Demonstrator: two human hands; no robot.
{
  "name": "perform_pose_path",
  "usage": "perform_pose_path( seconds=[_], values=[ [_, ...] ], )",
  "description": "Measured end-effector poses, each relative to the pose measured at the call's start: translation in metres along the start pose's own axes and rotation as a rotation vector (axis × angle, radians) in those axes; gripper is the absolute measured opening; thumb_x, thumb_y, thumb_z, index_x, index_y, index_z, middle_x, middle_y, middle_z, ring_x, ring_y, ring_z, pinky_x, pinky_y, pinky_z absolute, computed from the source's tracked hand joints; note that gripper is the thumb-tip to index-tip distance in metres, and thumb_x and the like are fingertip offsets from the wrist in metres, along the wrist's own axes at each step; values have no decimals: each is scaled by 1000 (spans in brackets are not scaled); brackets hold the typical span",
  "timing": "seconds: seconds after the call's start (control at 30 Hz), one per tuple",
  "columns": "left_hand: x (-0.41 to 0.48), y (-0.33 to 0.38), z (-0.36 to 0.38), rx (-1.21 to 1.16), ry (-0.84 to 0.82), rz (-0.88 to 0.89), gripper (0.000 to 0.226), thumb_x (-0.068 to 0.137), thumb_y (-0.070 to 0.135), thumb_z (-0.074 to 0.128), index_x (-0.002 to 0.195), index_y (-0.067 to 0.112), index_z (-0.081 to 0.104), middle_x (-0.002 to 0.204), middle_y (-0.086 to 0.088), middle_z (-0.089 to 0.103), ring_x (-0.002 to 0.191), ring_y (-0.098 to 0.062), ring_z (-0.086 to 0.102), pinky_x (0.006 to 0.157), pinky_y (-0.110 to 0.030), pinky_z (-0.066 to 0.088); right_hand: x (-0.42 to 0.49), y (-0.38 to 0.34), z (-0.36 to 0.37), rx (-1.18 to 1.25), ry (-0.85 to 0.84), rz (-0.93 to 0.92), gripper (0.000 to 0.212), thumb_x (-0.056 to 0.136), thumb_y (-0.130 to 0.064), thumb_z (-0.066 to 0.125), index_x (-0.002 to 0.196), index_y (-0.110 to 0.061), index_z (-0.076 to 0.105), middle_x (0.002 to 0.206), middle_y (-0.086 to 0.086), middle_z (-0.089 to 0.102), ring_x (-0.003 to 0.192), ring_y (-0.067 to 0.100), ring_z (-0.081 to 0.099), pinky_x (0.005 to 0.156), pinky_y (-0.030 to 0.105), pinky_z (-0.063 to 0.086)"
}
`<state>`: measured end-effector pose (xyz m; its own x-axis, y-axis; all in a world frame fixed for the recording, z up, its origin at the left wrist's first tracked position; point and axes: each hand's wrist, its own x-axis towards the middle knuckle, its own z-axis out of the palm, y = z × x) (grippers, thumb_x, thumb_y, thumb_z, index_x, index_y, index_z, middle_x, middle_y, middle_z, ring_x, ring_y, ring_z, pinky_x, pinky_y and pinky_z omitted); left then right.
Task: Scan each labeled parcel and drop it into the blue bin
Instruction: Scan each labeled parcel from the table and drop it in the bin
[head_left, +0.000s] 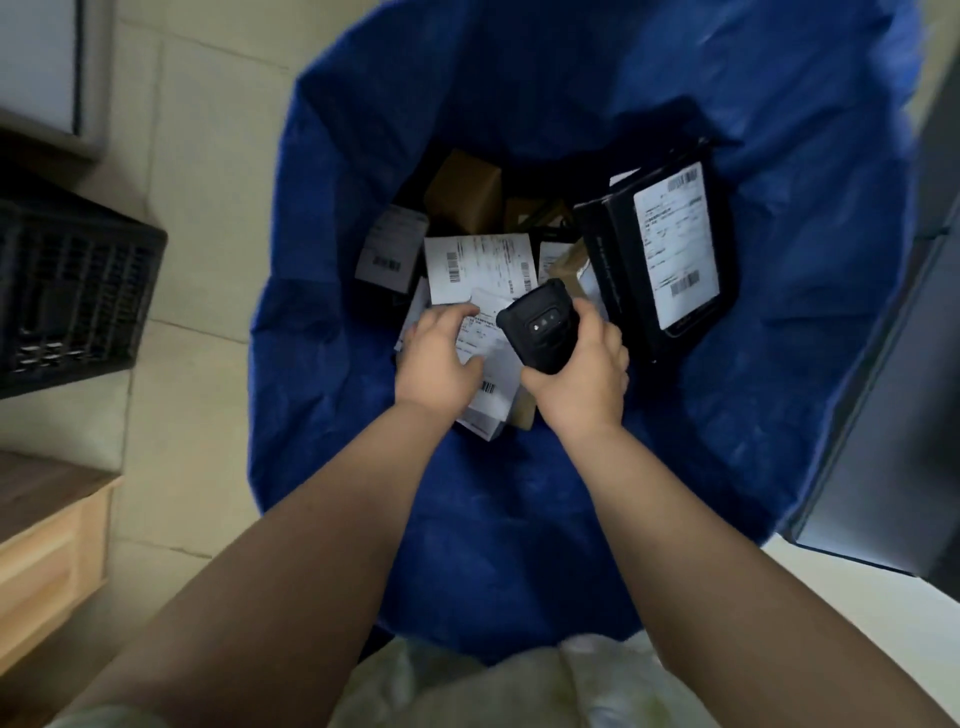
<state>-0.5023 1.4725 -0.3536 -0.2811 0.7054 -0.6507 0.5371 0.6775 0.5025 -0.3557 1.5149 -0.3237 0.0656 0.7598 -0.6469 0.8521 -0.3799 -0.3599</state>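
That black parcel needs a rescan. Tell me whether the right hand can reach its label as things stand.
Probably yes. The right hand grips the scanner just beside the black parcel, whose label faces up, uncovered; the left hand holds a white parcel off to the other side.

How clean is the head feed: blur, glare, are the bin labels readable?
Head view: soft, smeared toward the edges, wide-angle bending at the black crate. Barcodes show on the label of the black box, its text unreadable. No glare; the bottom of the blue bin is dim. The scanner is sharpest.
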Motion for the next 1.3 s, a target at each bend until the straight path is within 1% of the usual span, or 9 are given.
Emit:
perform_pose_path(
  seconds=[0.1,0.27,0.43,0.67,0.77,0.9,1.03,1.17,1.3],
  values=[
    [-21,33,-43,223,46,152,54,89,26,67,140,28,49,141,1,48,131,-25,37,109,-45,32,-26,-21,-37,-32,29,-47,91,72,-28,81,149,-30,32,145,4,40,131,28,37,108,49,36],
    [-72,93,-125,601,206,446,60,84,46,64,140,27,51,134,-3,53,125,-32,45,104,-50,32,-82,-70,-121,-65,83,-178,93,73,-34,82,150,-29,31,143,2,41,131,26,37,108,43,36],
    [-133,138,-199,732,355,613,67,72,51,72,132,22,59,129,-11,58,120,-39,50,101,-55,35,-144,-118,-203,-178,138,-353,95,74,-38,80,153,-31,27,146,-1,39,134,25,35,111,41,33],
    [-207,200,-309,678,521,670,67,74,54,69,136,31,54,139,-7,53,133,-38,39,109,-55,27,-222,-187,-287,-169,152,-524,92,68,-34,85,147,-31,37,135,-1,47,129,24,41,106,42,40],
    [-232,221,-359,630,569,662,70,79,56,65,143,38,44,147,-1,45,139,-31,30,112,-51,23,-246,-222,-317,-247,163,-624,95,66,-36,85,147,-33,36,136,0,47,129,24,43,106,42,41],
    [-260,234,-415,605,622,660,69,82,54,62,145,40,40,146,2,42,136,-27,31,111,-47,25,-273,-265,-350,-350,174,-725,94,65,-38,84,146,-36,35,132,-2,48,123,23,46,100,40,46],
    [-288,238,-454,618,736,613,65,83,53,61,144,40,41,144,5,43,135,-24,32,111,-43,24,-290,-297,-368,-431,208,-804,84,67,-39,80,140,-38,39,119,-5,48,113,21,47,92,40,49],
    [-310,240,-480,542,800,531,60,86,52,59,143,41,42,142,7,45,134,-24,33,110,-42,25,-299,-323,-373,-403,228,-869,82,67,-40,81,139,-38,41,120,-5,49,113,20,48,90,39,50],
    [-325,237,-486,465,870,451,60,86,51,61,142,40,43,142,5,47,135,-27,34,109,-44,27,-300,-345,-364,-363,233,-933,91,57,-46,80,140,-37,43,126,-4,51,118,23,48,96,45,49]
  ],
)
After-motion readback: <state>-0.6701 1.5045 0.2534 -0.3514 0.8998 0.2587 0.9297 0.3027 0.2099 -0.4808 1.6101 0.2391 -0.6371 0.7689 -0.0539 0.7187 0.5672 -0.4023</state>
